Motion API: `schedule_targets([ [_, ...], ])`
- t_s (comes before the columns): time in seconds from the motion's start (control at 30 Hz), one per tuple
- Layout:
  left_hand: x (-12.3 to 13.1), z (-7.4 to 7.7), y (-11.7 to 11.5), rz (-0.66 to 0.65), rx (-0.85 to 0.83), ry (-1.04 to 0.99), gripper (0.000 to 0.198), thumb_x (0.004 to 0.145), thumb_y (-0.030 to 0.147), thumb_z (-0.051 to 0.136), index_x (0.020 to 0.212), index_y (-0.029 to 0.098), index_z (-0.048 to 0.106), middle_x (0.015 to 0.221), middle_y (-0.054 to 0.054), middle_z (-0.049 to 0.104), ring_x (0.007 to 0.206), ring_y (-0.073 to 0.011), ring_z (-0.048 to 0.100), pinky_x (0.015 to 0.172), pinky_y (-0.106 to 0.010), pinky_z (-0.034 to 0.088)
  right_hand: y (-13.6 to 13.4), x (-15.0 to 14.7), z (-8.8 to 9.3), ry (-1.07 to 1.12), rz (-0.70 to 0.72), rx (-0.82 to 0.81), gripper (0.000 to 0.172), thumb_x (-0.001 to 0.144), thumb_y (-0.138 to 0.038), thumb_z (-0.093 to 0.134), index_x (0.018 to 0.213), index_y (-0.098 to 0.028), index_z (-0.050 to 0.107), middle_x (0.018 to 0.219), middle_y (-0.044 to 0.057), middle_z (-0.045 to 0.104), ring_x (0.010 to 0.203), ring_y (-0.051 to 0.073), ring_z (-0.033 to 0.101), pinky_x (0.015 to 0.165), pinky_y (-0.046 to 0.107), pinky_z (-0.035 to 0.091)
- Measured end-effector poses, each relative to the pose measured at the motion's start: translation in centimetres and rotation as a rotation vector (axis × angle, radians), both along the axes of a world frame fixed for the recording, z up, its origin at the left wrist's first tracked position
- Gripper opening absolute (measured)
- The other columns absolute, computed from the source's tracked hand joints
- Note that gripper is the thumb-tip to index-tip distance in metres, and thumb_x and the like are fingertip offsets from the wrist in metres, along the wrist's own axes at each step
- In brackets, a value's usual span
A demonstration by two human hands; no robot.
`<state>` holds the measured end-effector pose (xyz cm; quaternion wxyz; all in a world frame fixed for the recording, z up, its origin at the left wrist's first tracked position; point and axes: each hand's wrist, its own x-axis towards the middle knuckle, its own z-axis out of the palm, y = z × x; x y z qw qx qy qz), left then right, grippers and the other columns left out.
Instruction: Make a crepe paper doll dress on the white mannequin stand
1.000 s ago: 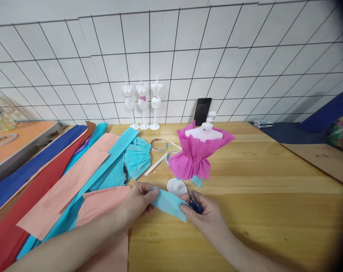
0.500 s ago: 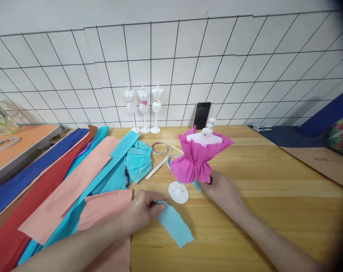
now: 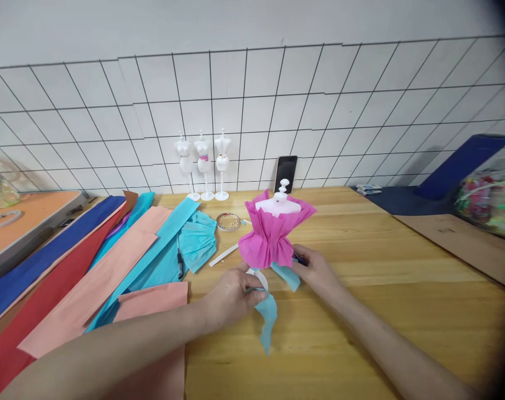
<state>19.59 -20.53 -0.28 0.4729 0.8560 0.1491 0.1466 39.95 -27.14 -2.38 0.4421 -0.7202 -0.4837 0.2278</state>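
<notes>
Mid-frame, the mannequin wears its pink dress; your left fingers pinch a seemingly unattached blue strip, right fingers a half-hidden tool.

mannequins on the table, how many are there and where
4. Three stand in a row by the tiled wall: left mannequin, middle mannequin, right mannequin. The fourth mannequin, in gathered pink material, is nearer, in front of the phone. None looks hidden.

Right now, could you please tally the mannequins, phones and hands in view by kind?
Mannequins by the wall: 3
Mannequin in pink paper: 1
Phone: 1
Hands, left hand and right hand: 2
Total: 7
</notes>
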Motion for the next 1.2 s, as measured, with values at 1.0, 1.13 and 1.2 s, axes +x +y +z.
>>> schedule_targets([
  [1.0, -0.3, -1.2, 2.9, 0.110, 0.138, -0.015, 0.021, 0.082, 0.020, 0.048, 0.064, 0.015, 0.057, 0.084, -0.005, 0.063, 0.081, -0.0168, 0.057, 0.068, -0.025, 0.041, -1.2, 2.2, 0.9, -0.074, 0.283, -0.242, 0.020, 0.063, -0.020, 0.053, 0.080, -0.017, 0.064, 0.074, -0.001, 0.065, 0.071, 0.018, 0.058, 0.062, 0.026, 0.043],
  [1.13, -0.5, -0.9, 2.5, 0.136, 0.097, -0.025, 0.021, 0.082, 0.020, 0.048, 0.068, 0.016, 0.063, 0.086, -0.006, 0.064, 0.091, -0.0202, 0.058, 0.078, -0.028, 0.043, -1.6, 2.8, 0.7, -0.061, 0.361, -0.287, 0.022, 0.060, -0.017, 0.056, 0.081, -0.016, 0.064, 0.075, 0.000, 0.065, 0.070, 0.018, 0.058, 0.061, 0.026, 0.043],
  [1.2, -0.6, -0.9, 2.3, 0.160, 0.080, -0.006, 0.022, 0.082, 0.021, 0.048, 0.067, 0.015, 0.063, 0.085, -0.006, 0.063, 0.084, -0.0190, 0.058, 0.075, -0.028, 0.043, -1.8, 3.1, 0.8, -0.061, 0.370, -0.299, 0.022, 0.062, -0.017, 0.056, 0.082, -0.016, 0.064, 0.076, 0.001, 0.065, 0.070, 0.018, 0.057, 0.062, 0.026, 0.043],
])
